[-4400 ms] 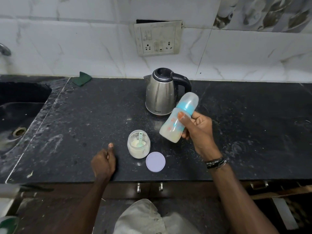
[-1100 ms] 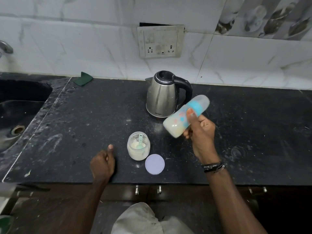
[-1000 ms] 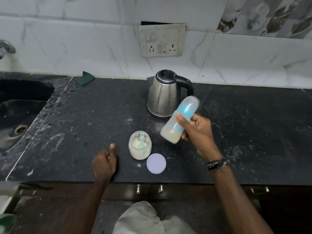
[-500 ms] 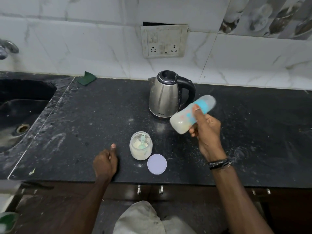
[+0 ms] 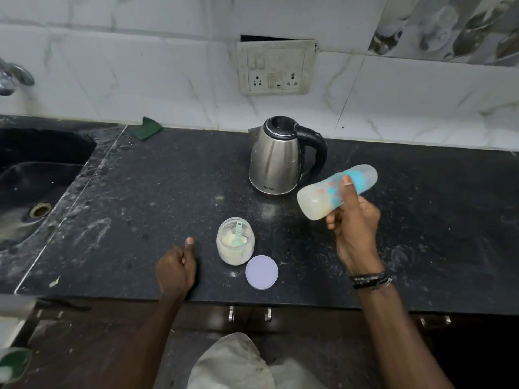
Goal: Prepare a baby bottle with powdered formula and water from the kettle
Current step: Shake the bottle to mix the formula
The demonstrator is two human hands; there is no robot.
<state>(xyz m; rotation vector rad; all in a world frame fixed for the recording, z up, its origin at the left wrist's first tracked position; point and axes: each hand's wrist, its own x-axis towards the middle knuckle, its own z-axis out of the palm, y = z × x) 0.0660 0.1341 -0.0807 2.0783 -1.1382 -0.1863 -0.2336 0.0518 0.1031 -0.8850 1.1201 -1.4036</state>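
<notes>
Head view: right hand [image 5: 355, 220] gripping tilted baby bottle [image 5: 325, 196]; left hand [image 5: 176, 266] apparently fisted, thumb out.

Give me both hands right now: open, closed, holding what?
Left hand: curled into a fist on the countertop, thumb out, holding nothing.
Right hand: gripping the baby bottle, tilted above the counter.

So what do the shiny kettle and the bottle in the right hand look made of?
Silver kettle with black handle: likely brushed stainless steel, showing soft reflections. Cloudy baby bottle with blue collar, gripped by the right hand: probably translucent plastic, since milky liquid shows through.
</notes>
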